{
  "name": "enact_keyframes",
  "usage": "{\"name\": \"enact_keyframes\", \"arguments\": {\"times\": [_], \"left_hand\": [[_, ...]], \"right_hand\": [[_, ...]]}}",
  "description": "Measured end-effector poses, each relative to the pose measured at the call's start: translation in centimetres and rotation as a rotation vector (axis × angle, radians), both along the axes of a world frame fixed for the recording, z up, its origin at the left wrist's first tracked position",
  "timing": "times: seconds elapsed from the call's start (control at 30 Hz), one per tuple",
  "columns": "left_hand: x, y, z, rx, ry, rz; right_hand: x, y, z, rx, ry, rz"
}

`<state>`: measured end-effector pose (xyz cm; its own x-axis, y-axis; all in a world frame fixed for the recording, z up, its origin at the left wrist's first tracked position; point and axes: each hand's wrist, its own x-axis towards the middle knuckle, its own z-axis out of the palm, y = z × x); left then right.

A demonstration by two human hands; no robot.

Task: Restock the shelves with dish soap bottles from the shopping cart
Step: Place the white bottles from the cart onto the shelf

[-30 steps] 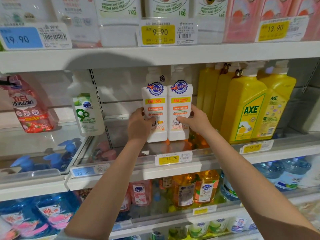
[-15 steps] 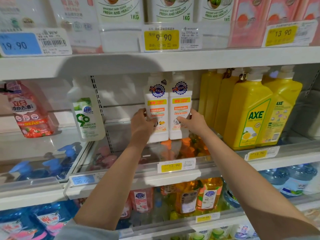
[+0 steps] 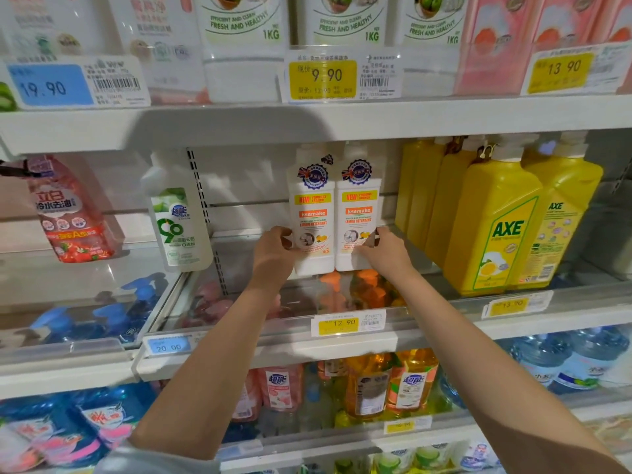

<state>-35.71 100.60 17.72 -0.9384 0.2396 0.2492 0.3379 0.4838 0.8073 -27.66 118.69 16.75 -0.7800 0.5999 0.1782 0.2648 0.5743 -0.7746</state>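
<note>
From the head view, two white dish soap bottles stand upright and touching, directly above the yellow 12.90 price tag [image 3: 345, 323], on the glass shelf [image 3: 273, 347] that carries the tag. Whether their bases rest fully on the glass is hard to tell. The left grip [image 3: 273, 254], above and left of the tag, curls round the lower side of the left white bottle [image 3: 313, 213]. The right grip [image 3: 388, 254], above and right of the tag, clasps the lower side of the right white bottle [image 3: 357, 213]. Up and right of the tag stand yellow bottles [image 3: 492, 227]. Up and left of it stands a white-and-green bottle [image 3: 181, 227], and farther left a red bottle [image 3: 71, 213].
</note>
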Motion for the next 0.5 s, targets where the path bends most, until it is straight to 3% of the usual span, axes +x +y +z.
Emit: {"name": "enact_keyframes", "arguments": {"times": [0.23, 0.5], "left_hand": [[2.2, -5.0, -0.9, -0.063, 0.092, 0.048], [9.1, -18.0, -1.3, 0.151, 0.177, 0.313]], "right_hand": [[1.6, -3.4, -0.4, 0.061, 0.062, -0.080], [3.8, -19.0, 0.1, -0.054, 0.381, 0.411]]}}
